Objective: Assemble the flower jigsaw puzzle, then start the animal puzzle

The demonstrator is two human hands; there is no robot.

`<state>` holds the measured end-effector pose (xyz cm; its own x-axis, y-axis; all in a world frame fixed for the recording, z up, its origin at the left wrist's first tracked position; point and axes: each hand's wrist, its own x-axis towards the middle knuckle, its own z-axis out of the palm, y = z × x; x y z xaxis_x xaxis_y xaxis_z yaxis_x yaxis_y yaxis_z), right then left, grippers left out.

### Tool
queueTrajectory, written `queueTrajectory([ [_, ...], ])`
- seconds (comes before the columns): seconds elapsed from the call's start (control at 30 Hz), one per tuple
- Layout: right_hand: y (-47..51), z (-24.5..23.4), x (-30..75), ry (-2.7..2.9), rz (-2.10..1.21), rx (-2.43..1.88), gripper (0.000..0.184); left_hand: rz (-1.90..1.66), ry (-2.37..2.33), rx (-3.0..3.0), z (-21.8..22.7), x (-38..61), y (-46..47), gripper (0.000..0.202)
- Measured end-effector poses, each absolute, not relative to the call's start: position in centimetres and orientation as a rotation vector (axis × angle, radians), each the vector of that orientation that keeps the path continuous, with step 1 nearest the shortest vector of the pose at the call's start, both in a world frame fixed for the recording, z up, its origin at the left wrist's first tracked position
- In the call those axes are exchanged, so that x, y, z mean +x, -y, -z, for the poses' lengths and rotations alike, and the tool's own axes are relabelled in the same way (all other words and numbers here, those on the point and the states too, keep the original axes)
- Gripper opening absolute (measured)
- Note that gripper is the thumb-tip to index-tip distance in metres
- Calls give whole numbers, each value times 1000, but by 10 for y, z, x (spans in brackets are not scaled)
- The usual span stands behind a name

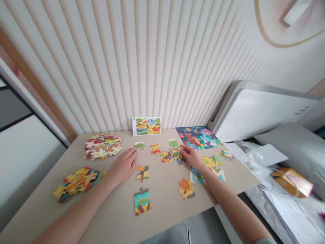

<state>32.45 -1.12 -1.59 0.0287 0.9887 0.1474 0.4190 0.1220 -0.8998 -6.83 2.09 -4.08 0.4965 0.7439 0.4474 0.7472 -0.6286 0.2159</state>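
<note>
My left hand lies flat and open on the beige table, fingertips near a small green puzzle piece. My right hand reaches forward, its fingers touching a cluster of joined puzzle pieces. Several loose colourful pieces lie scattered between the hands, among them an orange-red one and a teal one nearer to me. A reference picture card leans against the ribbed wall.
A heap of pieces sits at the back left, another yellow heap at the left. A finished blue puzzle lies at the back right. Beyond the table's right edge are a white appliance, papers and plastic.
</note>
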Motion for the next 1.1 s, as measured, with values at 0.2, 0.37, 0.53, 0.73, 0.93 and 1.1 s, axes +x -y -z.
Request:
queueTrajectory([
  [0.2, 17, 23, 331, 1681, -761, -1505, 44, 777, 1347, -2711, 43, -69, -21, 48],
  [0.37, 44, 13, 340, 1766, -734, -1590, 38, 797, 1343, -2709, 44, -69, -22, 49],
  [0.53, 39, 8, 341, 1660, -733, -1547, 39, 802, 1354, -2707, 44, -69, -23, 48],
  [0.73, 11, -4, 328, 1620, -1004, -1533, 28, 773, 1358, -2711, 47, -70, -24, 48],
  [0.93, 28, -18, 333, 1714, -1034, -1631, 25, 778, 1331, -2708, 47, -70, -24, 48],
  [1.1, 45, -20, 343, 1643, -1197, -1543, 33, 777, 1324, -2706, 46, -70, -24, 48],
])
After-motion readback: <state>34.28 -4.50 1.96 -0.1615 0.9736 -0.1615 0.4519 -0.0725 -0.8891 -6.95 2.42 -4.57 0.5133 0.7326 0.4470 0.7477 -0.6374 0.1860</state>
